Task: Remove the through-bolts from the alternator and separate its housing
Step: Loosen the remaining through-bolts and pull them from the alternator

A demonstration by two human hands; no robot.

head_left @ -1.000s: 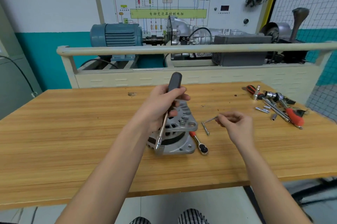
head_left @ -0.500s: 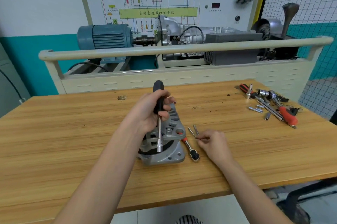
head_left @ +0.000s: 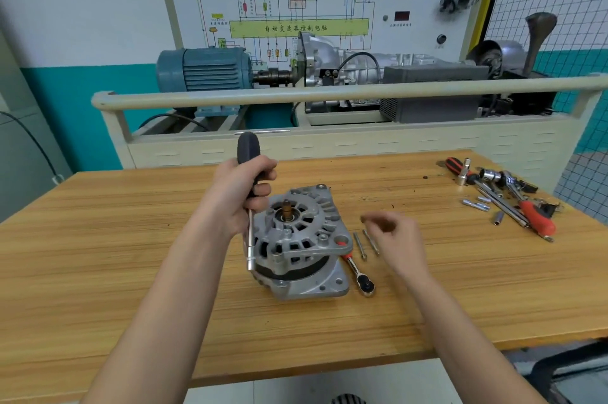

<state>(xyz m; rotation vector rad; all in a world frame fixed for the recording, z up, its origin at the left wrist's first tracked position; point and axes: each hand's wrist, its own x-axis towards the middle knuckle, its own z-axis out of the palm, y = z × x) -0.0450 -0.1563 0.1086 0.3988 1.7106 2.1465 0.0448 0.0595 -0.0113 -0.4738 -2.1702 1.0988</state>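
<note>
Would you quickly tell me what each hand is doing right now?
Left hand: grips the nut driver beside the alternator.
Right hand: blurred, fingers loosely curled, holding nothing visible, above the two bolts.

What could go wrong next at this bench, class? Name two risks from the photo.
The two loose through-bolts lie on the bare table right under the right hand; a brush could roll them away. The left hand alone works the nut driver at the alternator, which nothing steadies, so it might tip or slide.
</note>
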